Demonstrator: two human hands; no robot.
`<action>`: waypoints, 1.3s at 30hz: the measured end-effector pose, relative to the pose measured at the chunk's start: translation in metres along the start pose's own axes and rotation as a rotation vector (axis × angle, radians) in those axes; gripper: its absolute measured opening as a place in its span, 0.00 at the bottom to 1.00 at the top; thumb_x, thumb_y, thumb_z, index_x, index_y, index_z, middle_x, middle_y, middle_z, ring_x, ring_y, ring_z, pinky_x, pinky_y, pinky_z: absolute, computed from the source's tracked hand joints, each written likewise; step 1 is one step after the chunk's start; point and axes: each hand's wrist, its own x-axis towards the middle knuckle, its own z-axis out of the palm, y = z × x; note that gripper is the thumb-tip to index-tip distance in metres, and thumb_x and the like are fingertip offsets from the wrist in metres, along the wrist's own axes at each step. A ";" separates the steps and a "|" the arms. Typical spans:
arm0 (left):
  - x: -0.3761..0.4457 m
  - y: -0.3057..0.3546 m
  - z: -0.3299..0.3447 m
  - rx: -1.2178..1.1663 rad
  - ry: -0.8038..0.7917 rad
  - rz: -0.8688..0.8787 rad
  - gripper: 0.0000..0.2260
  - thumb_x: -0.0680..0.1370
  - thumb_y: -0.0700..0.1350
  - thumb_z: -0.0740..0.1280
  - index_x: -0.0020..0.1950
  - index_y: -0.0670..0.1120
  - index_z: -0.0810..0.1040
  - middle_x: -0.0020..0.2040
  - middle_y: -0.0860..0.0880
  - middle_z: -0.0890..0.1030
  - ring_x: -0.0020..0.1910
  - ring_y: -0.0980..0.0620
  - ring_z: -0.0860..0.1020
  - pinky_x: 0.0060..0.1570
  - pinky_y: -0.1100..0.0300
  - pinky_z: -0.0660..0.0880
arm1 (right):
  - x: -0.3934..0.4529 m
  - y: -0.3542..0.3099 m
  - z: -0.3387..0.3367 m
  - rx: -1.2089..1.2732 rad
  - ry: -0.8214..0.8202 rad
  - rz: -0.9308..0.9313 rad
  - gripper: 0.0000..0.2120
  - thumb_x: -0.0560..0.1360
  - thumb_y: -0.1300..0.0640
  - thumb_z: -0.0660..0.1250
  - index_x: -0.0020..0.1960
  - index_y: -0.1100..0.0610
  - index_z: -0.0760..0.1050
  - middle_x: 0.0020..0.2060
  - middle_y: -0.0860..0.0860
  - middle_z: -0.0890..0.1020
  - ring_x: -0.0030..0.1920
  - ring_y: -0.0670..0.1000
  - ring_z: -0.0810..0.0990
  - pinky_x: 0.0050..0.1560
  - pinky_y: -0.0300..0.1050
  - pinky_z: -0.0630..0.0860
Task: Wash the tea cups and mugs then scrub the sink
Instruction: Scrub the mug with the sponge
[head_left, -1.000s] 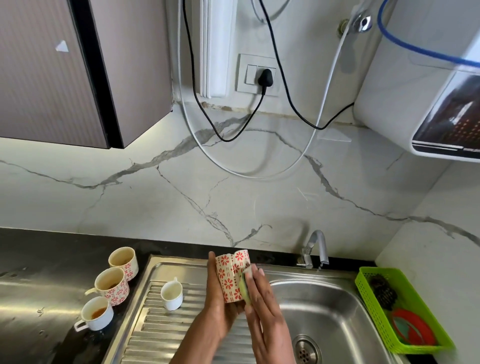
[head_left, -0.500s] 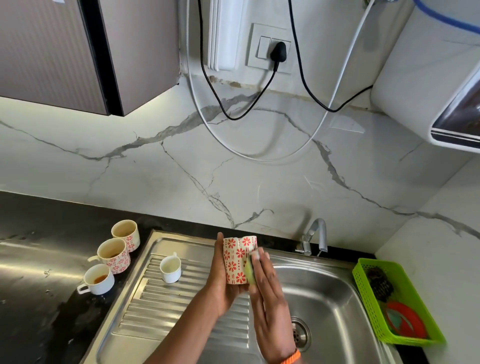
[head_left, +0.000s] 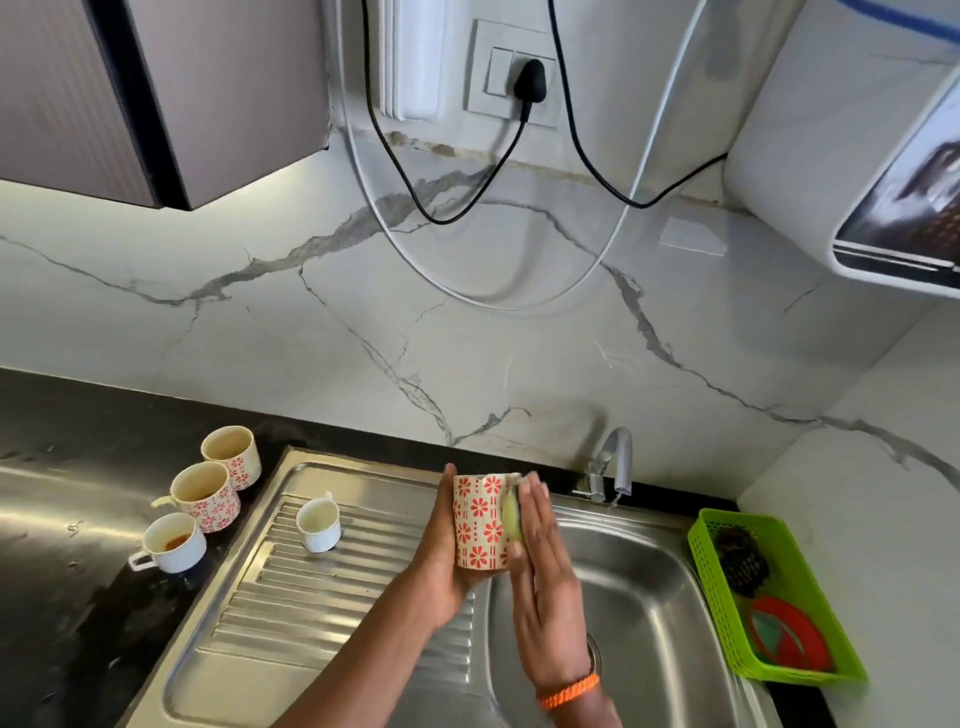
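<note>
Over the steel sink (head_left: 649, 597), the left hand (head_left: 441, 561) holds an upright floral mug (head_left: 480, 522), fingers and thumb curled round its wall in a closed grip. The right hand (head_left: 543, 587), fingers straight, presses a yellow-green sponge (head_left: 511, 514) flat against the mug's right side; an orange band (head_left: 569, 693) circles that wrist. A small white cup (head_left: 318, 522) stands on the ribbed drainboard (head_left: 311, 597). On the dark bench (head_left: 62, 519) to the left stand two floral cups (head_left: 231, 457) and a white cup (head_left: 174, 543) holding brownish residue, possibly tea. A tap (head_left: 615, 460) rises behind the basin, and a green basket (head_left: 727, 597) sits at the right.
</note>
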 end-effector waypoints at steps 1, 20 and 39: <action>-0.001 -0.003 0.004 0.004 -0.016 0.000 0.40 0.77 0.76 0.57 0.65 0.43 0.86 0.60 0.37 0.86 0.53 0.42 0.86 0.50 0.51 0.83 | 0.012 0.000 -0.002 -0.009 0.017 0.003 0.28 0.86 0.64 0.58 0.84 0.52 0.58 0.84 0.45 0.57 0.84 0.48 0.54 0.82 0.49 0.57; 0.000 -0.008 0.063 0.168 -0.051 0.188 0.23 0.82 0.61 0.66 0.65 0.46 0.85 0.61 0.41 0.86 0.56 0.46 0.85 0.54 0.53 0.80 | 0.042 0.020 -0.041 -0.014 0.095 0.059 0.26 0.88 0.59 0.58 0.84 0.51 0.58 0.84 0.42 0.56 0.84 0.46 0.51 0.83 0.53 0.57; -0.013 0.049 0.126 0.206 0.018 0.511 0.27 0.78 0.65 0.70 0.66 0.46 0.82 0.61 0.40 0.86 0.63 0.37 0.83 0.64 0.40 0.77 | 0.057 -0.019 -0.083 -0.125 0.065 -0.207 0.28 0.86 0.60 0.59 0.84 0.50 0.57 0.84 0.44 0.54 0.85 0.50 0.51 0.82 0.51 0.57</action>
